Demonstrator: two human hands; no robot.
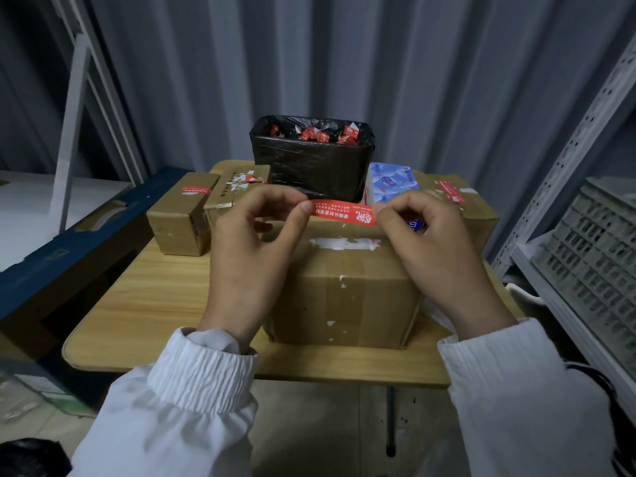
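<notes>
A red strip of printed tape (344, 213) is stretched level just above the far top edge of a brown cardboard box (344, 287) on the wooden table (144, 304). My left hand (251, 242) pinches the strip's left end between thumb and fingers. My right hand (430, 242) pinches its right end the same way. The box top bears a torn white patch where a label was. Both wrists are in white sleeves.
Behind the box stands a bin lined with a black bag (313, 156), holding crumpled red tape scraps. A blue tissue pack (392, 180) lies right of the bin. Smaller taped cartons (182, 218) sit at the left, another carton (457, 197) at the right. Metal shelving (568, 160) flanks the table.
</notes>
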